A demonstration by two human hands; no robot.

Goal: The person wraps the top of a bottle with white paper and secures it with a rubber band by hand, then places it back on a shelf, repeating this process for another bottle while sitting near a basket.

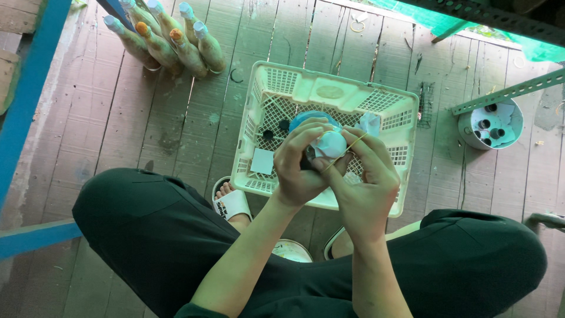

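Note:
My left hand grips a small dark bottle, mostly hidden, whose mouth is covered with a white paper cap. My right hand is against the cap and stretches a thin yellow rubber band across it. Both hands are held above a white plastic basket on the wooden floor. Inside the basket lie a blue round lid, white paper squares and small dark caps.
Several filled bottles with paper-covered tops lean together at the upper left. A white tub with small dark items sits at the right under a green metal bar. A blue post runs down the left. My knees in dark trousers and my sandalled feet flank the basket.

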